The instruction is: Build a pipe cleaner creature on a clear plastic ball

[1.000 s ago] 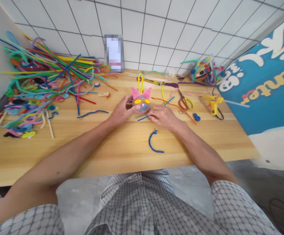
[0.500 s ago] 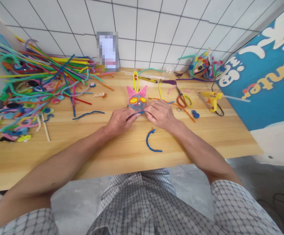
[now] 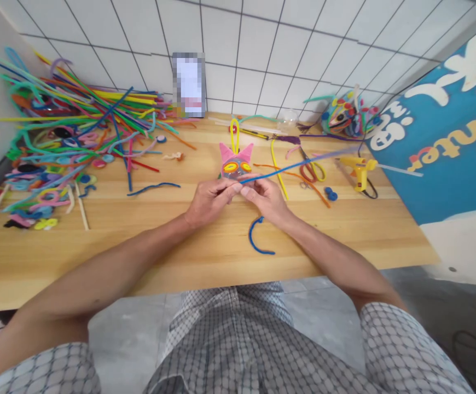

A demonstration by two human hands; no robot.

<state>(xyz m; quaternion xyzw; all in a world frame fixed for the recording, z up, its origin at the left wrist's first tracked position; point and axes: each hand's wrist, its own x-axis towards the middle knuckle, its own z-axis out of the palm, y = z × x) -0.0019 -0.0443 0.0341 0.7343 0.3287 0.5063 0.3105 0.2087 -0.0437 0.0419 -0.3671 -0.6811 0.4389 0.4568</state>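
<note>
My left hand (image 3: 211, 200) and my right hand (image 3: 265, 197) meet at mid-table, fingers pinched on one end of a long blue pipe cleaner (image 3: 287, 167). Its free end is raised and points to the right, blurred by motion. Just behind the hands stands a pink cat-face ornament (image 3: 236, 162) with yellow-rimmed eyes and a yellow loop on top. A curved blue pipe-cleaner piece (image 3: 257, 241) lies on the wooden table (image 3: 139, 251) in front of my right wrist.
A large heap of coloured pipe cleaners (image 3: 69, 131) fills the left side. Red-and-yellow scissors (image 3: 311, 168), a yellow glue gun (image 3: 358, 168) and a second colourful ornament (image 3: 344, 116) sit at the right. A blue banner (image 3: 447, 137) leans there too.
The blue pipe cleaner, which lay flat by the ornament, is lifted off the table and swung up to the right. Both hands have drawn together and pinch its near end.
</note>
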